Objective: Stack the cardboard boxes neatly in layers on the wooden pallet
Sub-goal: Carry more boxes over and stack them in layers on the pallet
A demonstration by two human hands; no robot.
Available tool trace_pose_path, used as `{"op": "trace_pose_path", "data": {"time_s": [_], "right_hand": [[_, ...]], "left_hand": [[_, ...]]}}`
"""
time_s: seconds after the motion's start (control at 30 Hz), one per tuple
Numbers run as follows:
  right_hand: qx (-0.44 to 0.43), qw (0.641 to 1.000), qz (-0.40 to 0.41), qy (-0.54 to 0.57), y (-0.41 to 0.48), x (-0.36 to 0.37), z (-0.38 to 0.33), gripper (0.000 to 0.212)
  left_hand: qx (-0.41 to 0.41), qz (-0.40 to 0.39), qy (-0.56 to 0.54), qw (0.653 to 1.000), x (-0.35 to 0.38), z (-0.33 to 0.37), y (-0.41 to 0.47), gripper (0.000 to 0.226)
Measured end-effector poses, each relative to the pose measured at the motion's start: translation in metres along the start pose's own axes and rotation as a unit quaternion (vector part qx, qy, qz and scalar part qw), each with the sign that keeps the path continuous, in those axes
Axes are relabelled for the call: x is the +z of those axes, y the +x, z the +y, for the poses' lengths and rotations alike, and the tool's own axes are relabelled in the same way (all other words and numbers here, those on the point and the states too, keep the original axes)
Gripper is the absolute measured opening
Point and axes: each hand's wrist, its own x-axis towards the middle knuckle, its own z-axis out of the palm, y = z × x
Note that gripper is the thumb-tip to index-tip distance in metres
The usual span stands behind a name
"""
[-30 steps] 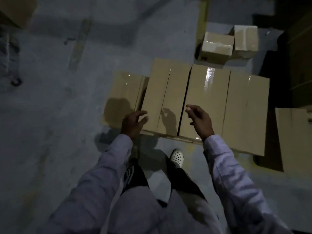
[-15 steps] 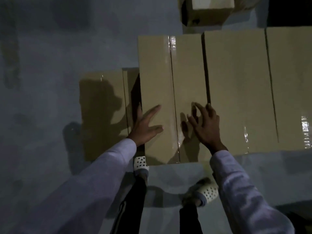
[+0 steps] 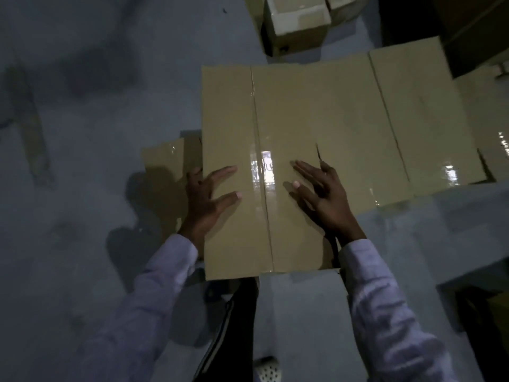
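Cardboard box (image 3: 289, 128), broad and flat on top, fills the middle of the view. It is closed, with a glossy strip of tape (image 3: 260, 161) running down its top seam, so its contents cannot be seen. At its left edge the left hand (image 3: 205, 199) straddles the corner line: the thumb and one finger lie straight and spread apart on the top, while the other fingers (image 3: 194, 175) reach over the edge and down the side. On the top near the right edge lies the right hand (image 3: 327, 199), flat, its fingers straight and slightly fanned, pinching nothing. The box's near end juts closer to the person than the near edge of the row of boxes (image 3: 399, 114) on its right. Their tops sit level with it, and a dark slit shows between them just beyond the right hand. These too are sealed, with tape glinting at their near edge. A lower box (image 3: 165, 164), also taped shut, sits just beside the left side, partly in the hand's shadow. Past the far edge stand smaller boxes (image 3: 297, 26), closed and blurred. All of this rests over a grey floor (image 3: 82, 147). Pale sleeves (image 3: 154, 285) cover both forearms, and below the box's near edge show a dark trouser leg (image 3: 234, 326) and a white perforated shoe (image 3: 267, 370).
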Motion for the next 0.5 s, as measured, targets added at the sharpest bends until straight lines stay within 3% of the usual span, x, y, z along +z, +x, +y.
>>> {"op": "trace_pose_path", "data": {"time_s": [0.13, 0.27, 0.4, 0.5], "right_hand": [[-0.039, 0.999, 0.012, 0.034, -0.063, -0.02, -0.056, 0.057], [-0.058, 0.994, 0.063, 0.063, -0.137, -0.041, -0.094, 0.061], [-0.074, 0.983, 0.131, 0.104, -0.243, -0.066, -0.126, 0.062], [-0.084, 0.973, 0.183, 0.113, -0.335, -0.084, -0.127, 0.059]], "left_hand": [[0.073, -0.01, 0.002, 0.997, -0.038, 0.057, -0.06, 0.057], [0.143, -0.025, -0.014, 0.989, -0.06, 0.12, -0.118, 0.073], [0.285, -0.092, 0.029, 0.954, -0.058, 0.163, -0.184, 0.074], [0.348, -0.149, 0.042, 0.925, -0.039, 0.186, -0.249, 0.068]]}}
